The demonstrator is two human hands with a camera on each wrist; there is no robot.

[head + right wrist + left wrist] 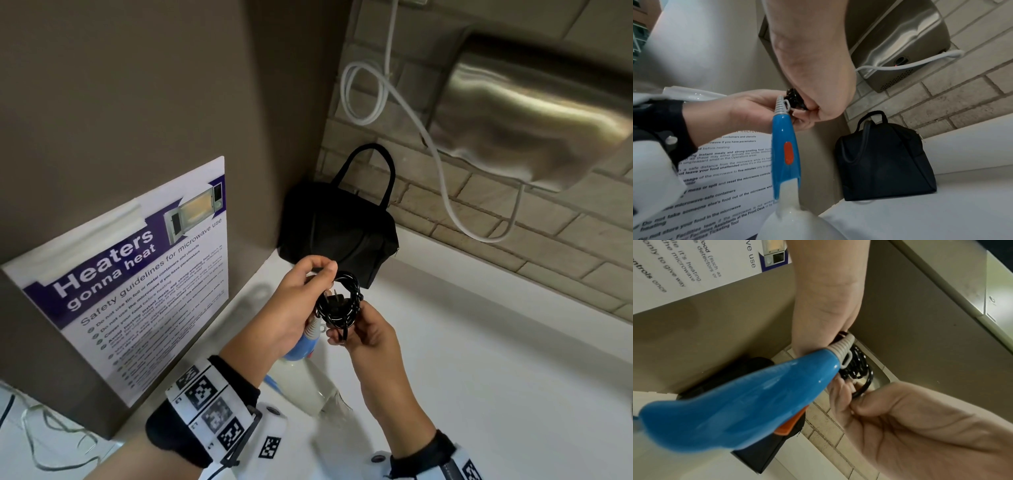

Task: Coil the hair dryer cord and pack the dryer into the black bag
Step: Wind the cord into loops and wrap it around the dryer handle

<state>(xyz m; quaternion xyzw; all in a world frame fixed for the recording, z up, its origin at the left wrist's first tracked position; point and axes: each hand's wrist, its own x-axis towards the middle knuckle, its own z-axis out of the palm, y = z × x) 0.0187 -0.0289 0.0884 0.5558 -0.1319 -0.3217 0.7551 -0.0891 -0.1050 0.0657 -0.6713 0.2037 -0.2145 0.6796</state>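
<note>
Both hands are busy with the cord (339, 303). The left hand (291, 305) curls round the top of the black coil, where the cord leaves the grey strain relief (842, 348) of the hair dryer (740, 404), and the right hand (364, 334) pinches the coil's lower loops. The plug (334, 298) lies inside the bundle, so the coiling looks all but done. The dryer hangs below the hands, blue handle uppermost, white barrel down toward the white tabletop (479, 359).

Next comes securing the bundle so it does not spring open, then freeing one hand for the bag.

The black bag (337, 236) stands upright in the corner, on the tabletop against the brick wall (496, 219), just beyond the hands. It appears closed, its contents unseen, so it probably needs opening first.
</note>
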